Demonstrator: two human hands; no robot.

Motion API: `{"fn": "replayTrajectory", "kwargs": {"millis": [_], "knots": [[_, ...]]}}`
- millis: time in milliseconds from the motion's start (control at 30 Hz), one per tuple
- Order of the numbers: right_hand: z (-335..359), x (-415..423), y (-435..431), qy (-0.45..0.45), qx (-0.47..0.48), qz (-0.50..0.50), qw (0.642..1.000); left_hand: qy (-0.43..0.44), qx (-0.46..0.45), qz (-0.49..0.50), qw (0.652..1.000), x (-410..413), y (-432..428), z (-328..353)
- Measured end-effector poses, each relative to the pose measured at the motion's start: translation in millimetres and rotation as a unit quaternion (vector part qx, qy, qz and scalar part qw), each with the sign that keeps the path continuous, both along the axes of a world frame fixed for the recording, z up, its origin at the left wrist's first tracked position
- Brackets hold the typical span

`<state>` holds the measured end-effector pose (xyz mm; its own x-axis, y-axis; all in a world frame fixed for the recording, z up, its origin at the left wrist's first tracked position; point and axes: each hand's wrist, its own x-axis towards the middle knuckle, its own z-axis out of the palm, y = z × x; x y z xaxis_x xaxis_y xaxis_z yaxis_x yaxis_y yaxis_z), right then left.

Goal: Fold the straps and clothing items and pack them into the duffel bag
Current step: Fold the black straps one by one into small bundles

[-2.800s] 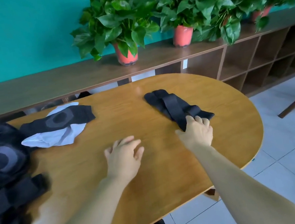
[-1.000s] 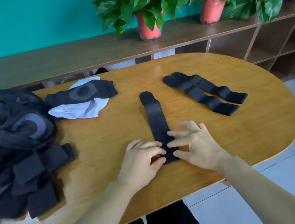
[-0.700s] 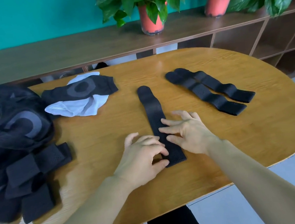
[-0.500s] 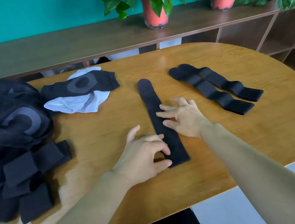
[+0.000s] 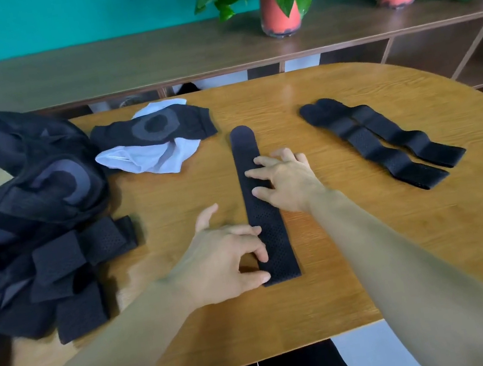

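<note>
Head view: one long black strap [image 5: 260, 198] lies flat in the middle of the wooden table [image 5: 375, 256], running from centre frame down toward the person. The left hand [image 5: 224, 260] pinches the strap's near end with curled fingers and thumb. The right hand [image 5: 285, 181] is spread out, fingers straight, pressing on the strap's middle. Two more straps [image 5: 387, 141] lie side by side at right of frame, well apart from the hands. A black and white garment [image 5: 155, 140] sits upper centre-left, beside a big black pile [image 5: 27, 204] at the left edge
</note>
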<state>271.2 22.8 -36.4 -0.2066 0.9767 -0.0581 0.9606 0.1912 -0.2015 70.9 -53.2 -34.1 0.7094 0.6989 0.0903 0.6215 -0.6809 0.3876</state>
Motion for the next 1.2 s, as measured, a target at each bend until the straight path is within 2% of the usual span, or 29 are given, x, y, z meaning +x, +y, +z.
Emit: {"fn": "replayTrajectory", "kwargs": {"millis": [167, 467, 600, 733, 867, 1067, 1200], "knots": [[2, -13, -18, -0.001, 0.003, 0.009, 1.0, 0.003, -0.012, -0.004, 1.0, -18, -19, 2], [17, -31, -31, -0.026, -0.06, -0.022, 0.998, 0.026, -0.019, 0.02, 0.999, -26, -40, 4], [27, -27, -50, 0.076, -0.006, -0.046, 0.996, 0.004, -0.034, 0.046, 0.998, -27, -47, 0], [36, -15, -97, 0.208, 0.041, -0.048, 0.976, -0.06, -0.066, 0.081, 0.993, -28, -56, -3], [22, -4, -155, 0.32, -0.019, -0.058, 0.945, -0.064, -0.079, 0.097, 0.99, -25, -64, 0], [-7, -9, -184, 0.311, -0.057, -0.079, 0.945, -0.076, -0.082, 0.12, 0.986, -22, -72, -3], [-12, -15, -179, 0.28, 0.023, -0.062, 0.958, -0.108, -0.097, 0.139, 0.98, -21, -76, -3]]}}
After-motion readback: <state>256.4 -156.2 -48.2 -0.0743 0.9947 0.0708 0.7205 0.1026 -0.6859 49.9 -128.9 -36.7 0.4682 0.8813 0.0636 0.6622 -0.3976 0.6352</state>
